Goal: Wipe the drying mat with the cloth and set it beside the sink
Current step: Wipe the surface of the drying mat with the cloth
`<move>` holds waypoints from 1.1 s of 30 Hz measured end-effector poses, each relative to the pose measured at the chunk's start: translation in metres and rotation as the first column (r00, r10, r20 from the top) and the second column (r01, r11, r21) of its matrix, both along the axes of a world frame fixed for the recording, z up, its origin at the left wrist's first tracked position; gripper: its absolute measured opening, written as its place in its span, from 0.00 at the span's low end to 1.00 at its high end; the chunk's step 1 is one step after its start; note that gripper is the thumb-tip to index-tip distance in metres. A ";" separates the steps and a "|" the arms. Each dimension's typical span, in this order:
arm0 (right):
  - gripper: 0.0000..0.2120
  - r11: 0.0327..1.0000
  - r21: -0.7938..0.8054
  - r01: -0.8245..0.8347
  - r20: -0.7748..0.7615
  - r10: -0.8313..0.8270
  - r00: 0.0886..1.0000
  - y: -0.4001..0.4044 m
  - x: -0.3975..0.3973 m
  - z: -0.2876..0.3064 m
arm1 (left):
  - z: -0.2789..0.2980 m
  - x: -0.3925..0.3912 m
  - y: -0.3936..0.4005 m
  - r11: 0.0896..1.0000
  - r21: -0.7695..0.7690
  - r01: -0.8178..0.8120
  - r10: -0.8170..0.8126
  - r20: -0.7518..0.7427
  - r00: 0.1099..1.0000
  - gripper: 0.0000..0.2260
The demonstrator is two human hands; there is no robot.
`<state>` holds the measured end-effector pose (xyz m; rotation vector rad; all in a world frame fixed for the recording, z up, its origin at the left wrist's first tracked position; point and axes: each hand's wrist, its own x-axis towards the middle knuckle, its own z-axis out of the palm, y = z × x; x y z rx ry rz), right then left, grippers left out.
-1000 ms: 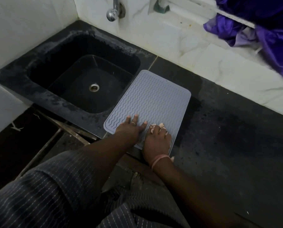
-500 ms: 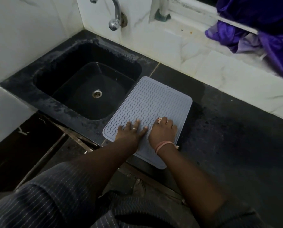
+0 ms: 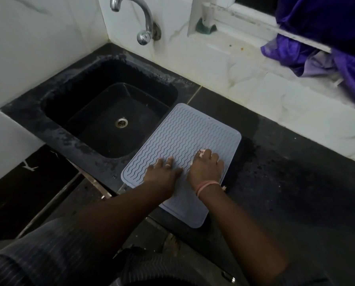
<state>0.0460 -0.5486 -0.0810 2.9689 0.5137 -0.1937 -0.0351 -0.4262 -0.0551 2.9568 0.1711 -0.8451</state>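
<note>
Hands — left (image 3: 163, 172) flat, right (image 3: 207, 167) bunching cloth (image 3: 201, 152) — on mat (image 3: 184, 137).

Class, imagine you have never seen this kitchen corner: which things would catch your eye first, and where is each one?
The pale grey drying mat with wavy ridges stands out on the black counter, just right of the dark sink. Both hands press on its near end: the left hand flat, the right hand over a pinkish cloth. A bright purple fabric hangs at the upper right by the window ledge.
</note>
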 end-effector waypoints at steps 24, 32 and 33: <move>0.19 0.990 -0.112 -0.087 0.049 0.093 0.994 -0.006 0.104 0.004 | -0.006 0.067 0.005 0.979 -0.133 -0.157 0.138 -0.142 0.980 0.53; 0.20 0.995 -0.096 -0.018 0.011 0.019 1.000 -0.004 0.145 0.004 | -0.009 0.066 0.006 0.976 -0.145 -0.160 0.139 -0.145 0.980 0.51; 0.21 0.995 -0.099 0.000 -0.001 0.000 1.000 -0.003 0.149 0.005 | -0.009 0.066 0.006 0.976 -0.143 -0.162 0.140 -0.150 0.979 0.51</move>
